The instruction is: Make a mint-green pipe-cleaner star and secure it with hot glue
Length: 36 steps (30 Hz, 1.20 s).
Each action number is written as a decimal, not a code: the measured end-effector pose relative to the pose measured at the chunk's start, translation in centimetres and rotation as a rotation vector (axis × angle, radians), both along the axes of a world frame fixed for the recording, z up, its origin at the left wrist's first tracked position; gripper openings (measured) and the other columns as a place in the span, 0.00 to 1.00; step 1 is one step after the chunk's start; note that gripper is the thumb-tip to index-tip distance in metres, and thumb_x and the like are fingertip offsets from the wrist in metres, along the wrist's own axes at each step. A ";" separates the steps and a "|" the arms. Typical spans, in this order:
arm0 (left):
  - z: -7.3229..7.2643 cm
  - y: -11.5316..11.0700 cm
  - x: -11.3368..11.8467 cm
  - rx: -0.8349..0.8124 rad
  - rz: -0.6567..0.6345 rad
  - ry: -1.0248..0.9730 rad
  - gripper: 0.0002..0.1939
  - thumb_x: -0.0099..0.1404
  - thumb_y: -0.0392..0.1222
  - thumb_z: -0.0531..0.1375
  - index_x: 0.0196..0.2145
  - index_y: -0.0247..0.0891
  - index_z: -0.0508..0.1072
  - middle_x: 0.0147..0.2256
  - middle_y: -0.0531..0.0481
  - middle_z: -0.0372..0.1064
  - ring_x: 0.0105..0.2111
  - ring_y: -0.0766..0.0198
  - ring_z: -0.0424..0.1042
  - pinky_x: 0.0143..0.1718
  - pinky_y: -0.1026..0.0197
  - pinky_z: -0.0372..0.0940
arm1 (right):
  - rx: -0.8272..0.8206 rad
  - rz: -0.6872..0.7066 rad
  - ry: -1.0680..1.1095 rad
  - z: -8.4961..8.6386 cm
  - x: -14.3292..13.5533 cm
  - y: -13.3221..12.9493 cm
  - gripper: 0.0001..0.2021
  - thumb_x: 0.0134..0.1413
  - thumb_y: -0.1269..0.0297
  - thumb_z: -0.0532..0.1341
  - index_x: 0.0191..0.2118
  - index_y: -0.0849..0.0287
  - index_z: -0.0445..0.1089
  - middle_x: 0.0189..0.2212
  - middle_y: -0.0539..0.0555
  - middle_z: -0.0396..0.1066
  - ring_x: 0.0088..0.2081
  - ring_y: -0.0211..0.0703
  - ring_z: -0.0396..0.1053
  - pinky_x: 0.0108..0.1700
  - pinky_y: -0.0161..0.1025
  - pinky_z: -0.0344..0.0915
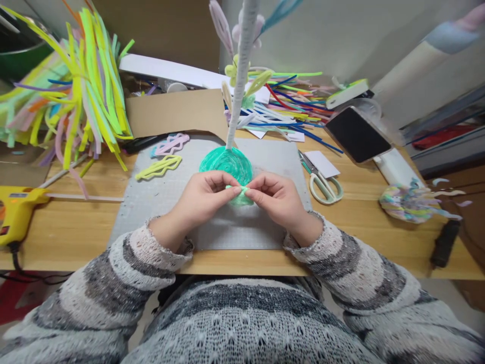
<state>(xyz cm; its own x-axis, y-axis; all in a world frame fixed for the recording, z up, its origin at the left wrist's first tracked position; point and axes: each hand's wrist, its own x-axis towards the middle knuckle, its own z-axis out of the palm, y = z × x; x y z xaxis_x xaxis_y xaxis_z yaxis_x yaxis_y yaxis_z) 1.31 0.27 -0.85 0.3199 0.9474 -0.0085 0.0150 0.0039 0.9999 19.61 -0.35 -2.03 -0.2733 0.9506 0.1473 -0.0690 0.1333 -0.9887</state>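
On the bench: a grey cutting mat [159, 202] is laid flat, carrying the work.
Left hand [202, 197]: fingertips pinched on a pale green pipe-cleaner piece [238, 189].
Right hand [278, 197]: pinched on the same piece, the two hands meeting.
Piece location: held just above the near edge of the teal coiled disc [227, 162], from which a white wrapped stem [240, 76] rises.
Step judged: a small part is being bent; finer fingertip shaping is called for.
Containers: none are seen; loose pipe cleaners [76, 86] are piled, scissors [322, 182] lie right.
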 end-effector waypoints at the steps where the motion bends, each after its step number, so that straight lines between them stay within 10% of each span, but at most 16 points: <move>1: 0.0 0.0 0.0 -0.002 -0.010 -0.007 0.09 0.55 0.43 0.67 0.28 0.35 0.75 0.25 0.53 0.71 0.25 0.69 0.65 0.28 0.65 0.59 | -0.001 -0.001 -0.002 0.0 0.0 0.0 0.09 0.48 0.61 0.69 0.27 0.60 0.71 0.22 0.48 0.70 0.24 0.33 0.65 0.27 0.33 0.63; 13: -0.6 0.0 0.4 0.073 0.046 0.035 0.08 0.58 0.43 0.65 0.30 0.35 0.74 0.28 0.51 0.72 0.27 0.67 0.67 0.31 0.63 0.62 | -0.050 -0.014 0.036 -0.4 -0.2 0.2 0.10 0.45 0.63 0.71 0.27 0.61 0.71 0.22 0.48 0.70 0.24 0.32 0.64 0.26 0.32 0.61; 20: -0.7 0.2 0.6 0.005 0.053 -0.192 0.17 0.53 0.43 0.70 0.38 0.37 0.73 0.36 0.50 0.73 0.37 0.64 0.72 0.40 0.62 0.66 | -0.269 -0.005 0.297 -0.1 -0.1 0.5 0.14 0.43 0.59 0.73 0.28 0.60 0.69 0.12 0.40 0.57 0.13 0.26 0.47 0.14 0.29 0.42; 36: -1.6 -0.7 1.6 -0.165 0.002 -0.411 0.13 0.54 0.44 0.71 0.36 0.40 0.76 0.32 0.54 0.74 0.31 0.69 0.71 0.38 0.64 0.66 | -0.125 -0.063 0.237 -0.6 -0.9 -0.3 0.14 0.45 0.57 0.72 0.28 0.58 0.68 0.18 0.42 0.63 0.18 0.28 0.55 0.19 0.30 0.51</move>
